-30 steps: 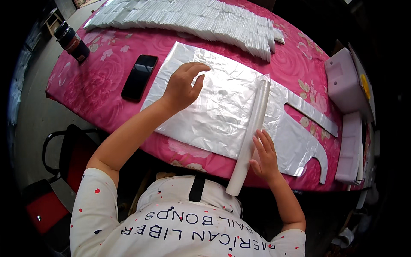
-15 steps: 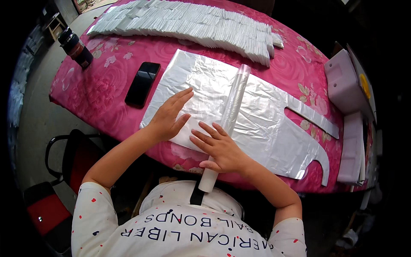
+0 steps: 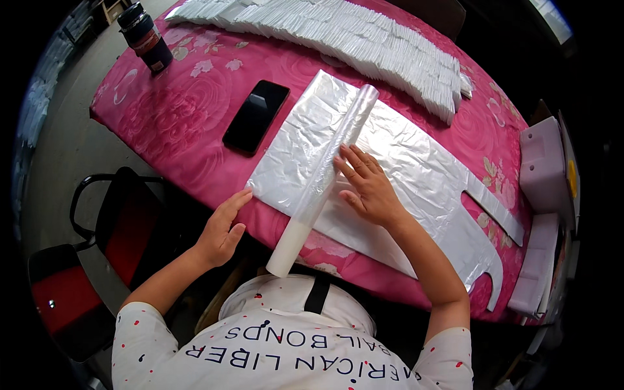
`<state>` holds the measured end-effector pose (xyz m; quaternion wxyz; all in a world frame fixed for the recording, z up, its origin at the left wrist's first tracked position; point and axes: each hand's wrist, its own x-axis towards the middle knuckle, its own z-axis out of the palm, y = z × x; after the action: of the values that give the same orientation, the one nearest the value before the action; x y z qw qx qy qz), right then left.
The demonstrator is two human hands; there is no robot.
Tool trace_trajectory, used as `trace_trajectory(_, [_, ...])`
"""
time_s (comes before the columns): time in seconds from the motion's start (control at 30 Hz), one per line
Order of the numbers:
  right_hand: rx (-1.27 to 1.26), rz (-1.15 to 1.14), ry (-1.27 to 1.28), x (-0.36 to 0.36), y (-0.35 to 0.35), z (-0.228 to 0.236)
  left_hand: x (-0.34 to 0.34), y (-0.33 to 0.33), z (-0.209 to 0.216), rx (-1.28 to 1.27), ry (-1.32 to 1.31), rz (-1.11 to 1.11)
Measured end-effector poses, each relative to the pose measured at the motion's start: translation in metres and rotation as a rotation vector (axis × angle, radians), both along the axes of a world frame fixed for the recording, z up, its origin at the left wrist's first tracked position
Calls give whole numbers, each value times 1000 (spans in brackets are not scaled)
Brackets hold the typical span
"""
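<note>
A silvery-white plastic carrier bag (image 3: 416,175) lies flat and creased, its looped handles toward the right. Across its left half rests a tube (image 3: 318,175) wrapped in clear film, with its bare white end (image 3: 286,250) jutting past the near table edge. My right hand (image 3: 370,185) is open, fingers spread, its fingertips against the tube's right side. At the bag's near left corner is my left hand (image 3: 224,231), also open, thumb apart and fingertips by that corner. It holds nothing.
Long rows of folded white plastic packets (image 3: 338,42) line the far side. A black phone (image 3: 257,117) and a dark bottle (image 3: 146,39) sit left on the pink flowered tablecloth (image 3: 175,130). White boxes (image 3: 546,162) stand at right; red-and-black chairs (image 3: 133,227) are at lower left.
The tube has shifted left over the bag, its near end most. My left hand has drawn back from the bag to its near corner. My right hand has moved farther up along the tube.
</note>
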<state>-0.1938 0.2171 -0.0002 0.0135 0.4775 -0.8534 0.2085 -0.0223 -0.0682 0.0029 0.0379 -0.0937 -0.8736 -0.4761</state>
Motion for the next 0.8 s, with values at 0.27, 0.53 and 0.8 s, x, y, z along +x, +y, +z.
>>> trace_trajectory(0.27, [38, 16, 70, -22, -117, -8, 11, 15, 13, -29, -273, 160])
trace_trajectory(0.53, [-604, -579, -354, -2, -165, -21, 4, 13, 13, 398, -632, 158])
trace_trajectory(0.8, [-1530, -352, -1573, 7, -101, 19, 5, 33, 25, 1317, -1030, -476])
